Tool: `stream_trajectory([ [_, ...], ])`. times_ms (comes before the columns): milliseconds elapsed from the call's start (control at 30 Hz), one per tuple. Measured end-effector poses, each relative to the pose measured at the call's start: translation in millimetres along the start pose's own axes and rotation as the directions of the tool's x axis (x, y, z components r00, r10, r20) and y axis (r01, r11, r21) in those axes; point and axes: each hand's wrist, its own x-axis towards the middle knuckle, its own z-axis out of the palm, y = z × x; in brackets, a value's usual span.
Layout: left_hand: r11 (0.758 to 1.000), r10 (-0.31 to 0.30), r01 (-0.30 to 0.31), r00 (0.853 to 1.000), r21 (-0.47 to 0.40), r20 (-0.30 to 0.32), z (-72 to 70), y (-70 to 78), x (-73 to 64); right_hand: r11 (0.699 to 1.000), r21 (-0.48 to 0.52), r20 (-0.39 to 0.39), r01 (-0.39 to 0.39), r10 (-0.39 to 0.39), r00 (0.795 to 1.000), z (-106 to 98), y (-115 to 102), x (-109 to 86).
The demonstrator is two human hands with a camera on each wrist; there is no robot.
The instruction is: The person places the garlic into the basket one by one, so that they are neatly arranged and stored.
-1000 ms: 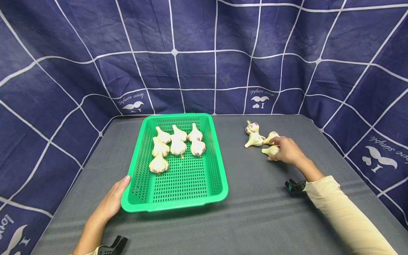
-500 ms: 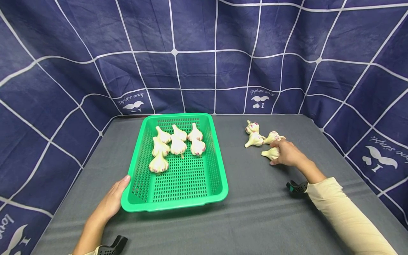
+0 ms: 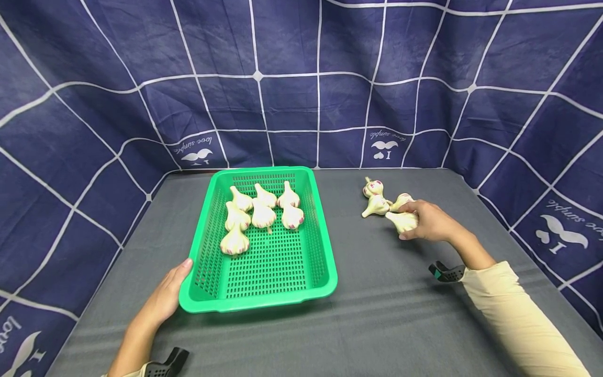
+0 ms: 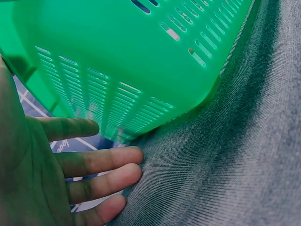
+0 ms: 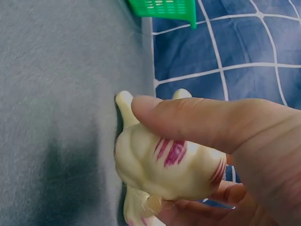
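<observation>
My right hand (image 3: pixel 432 222), on the right side of the table, grips a cream garlic bulb (image 3: pixel 403 222) with purple streaks. In the right wrist view the thumb lies across the bulb's top, with fingers curled on its far side; part of another bulb (image 5: pixel 134 209) shows below. Three more bulbs lie just beyond that hand, one of them a purple-marked garlic bulb (image 3: pixel 375 188). My left hand (image 3: pixel 165 294) is at the near left corner of a green plastic basket (image 3: pixel 258 305). Its fingers (image 4: pixel 106 160) are extended beside the slotted wall in the left wrist view.
Inside the basket, several garlic bulbs (image 3: pixel 234 242) are grouped toward the back and left. A grey cloth (image 3: pixel 358 293) covers the table. Blue curtains (image 3: pixel 292 104) with white grid lines rise at the back and both sides.
My right hand first drew back slightly, then its grip closed round the nearest bulb, which now sits a little higher and turned. Left hand and basket stayed put.
</observation>
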Motion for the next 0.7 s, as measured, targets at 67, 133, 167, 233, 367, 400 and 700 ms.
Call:
stream_trajectory([
  [67,1.000,0.002,-0.002,1.000,0.004,-0.002,-0.1,0.4,0.1,1.000,0.007,-0.016,0.022,-0.022,1.000,-0.2,-0.8,0.1],
  [133,1.000,0.008,-0.008,1.000,0.003,0.000,-0.2,0.3,0.5,0.999,0.017,-0.030,0.043,-0.042,0.999,-0.2,-2.1,0.2],
  [167,1.000,0.005,-0.005,1.000,0.008,0.000,-0.3,0.5,0.3,0.998,0.024,-0.036,0.055,-0.054,0.998,-0.2,-2.8,0.5],
  [233,1.000,0.002,-0.002,1.000,0.020,-0.003,-0.4,0.2,0.0,0.996,0.044,-0.044,0.072,-0.070,0.997,0.2,-4.5,1.5],
  [367,1.000,0.022,-0.022,0.999,0.019,-0.023,-0.3,-1.5,0.3,0.992,0.084,-0.063,0.096,-0.091,0.994,0.7,-9.9,4.0],
  [400,0.999,0.031,-0.030,0.999,0.014,-0.027,-0.3,-2.0,0.7,0.991,0.094,-0.070,0.097,-0.091,0.993,1.2,-10.9,4.7],
  [700,1.000,0.010,-0.010,1.000,0.015,-0.006,0.0,0.0,0.5,0.982,0.161,-0.120,0.098,-0.079,0.990,6.6,-17.4,11.4],
])
